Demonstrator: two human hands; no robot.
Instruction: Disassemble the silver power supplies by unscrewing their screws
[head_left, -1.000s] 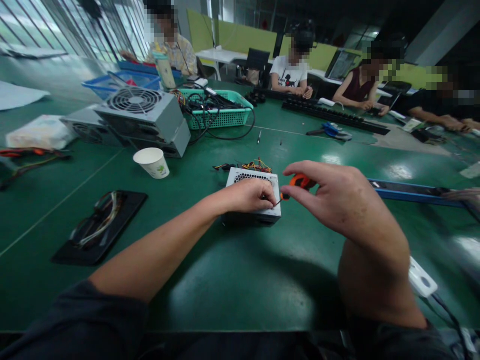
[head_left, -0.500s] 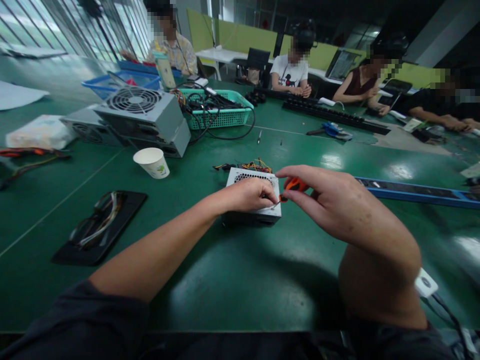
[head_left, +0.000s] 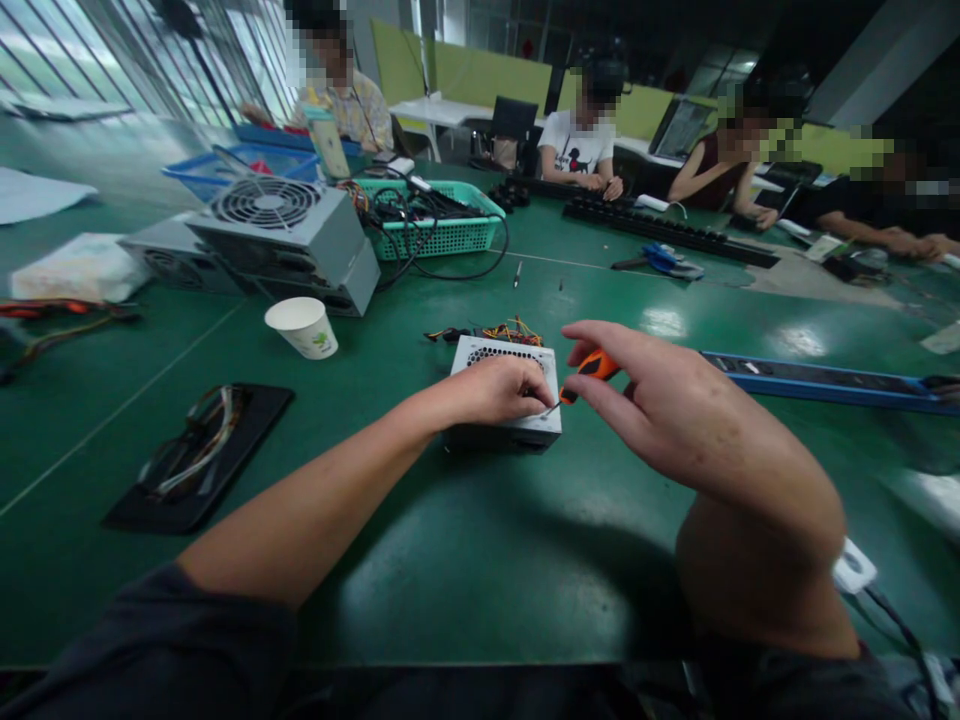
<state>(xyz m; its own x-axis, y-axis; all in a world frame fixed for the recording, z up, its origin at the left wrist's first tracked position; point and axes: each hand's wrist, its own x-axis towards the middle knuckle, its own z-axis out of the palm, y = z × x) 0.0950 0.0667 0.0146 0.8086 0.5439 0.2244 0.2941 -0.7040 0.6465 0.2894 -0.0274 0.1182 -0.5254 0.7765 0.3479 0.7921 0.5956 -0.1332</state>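
A grey power supply unit (head_left: 551, 432) with a honeycomb vent lies on the table in front of me, its bundle of coloured cables (head_left: 517, 332) behind it. My left hand (head_left: 510, 390) rests on its top, fingers curled and pinched near the right edge. What lies between those fingertips is hidden. To the right, my right hand (head_left: 637, 390) holds an orange and black screwdriver (head_left: 598, 366) by its handle, thumb below and index finger above. The thin shaft slants down-left to the unit's top edge, close beside my left fingertips; the tip is hard to make out.
Left lie a paper cup (head_left: 304, 328), glasses on a black pouch (head_left: 199, 455) and stacked power supplies (head_left: 300, 235). Behind stands a green basket (head_left: 442, 235) of cables. A blue-edged strip (head_left: 817, 382) lies right, pliers (head_left: 664, 262) farther back. Several people sit across the table.
My right index finger has lifted slightly off the screwdriver handle, showing more of its orange side. My left hand and the power supply unit stay in place.
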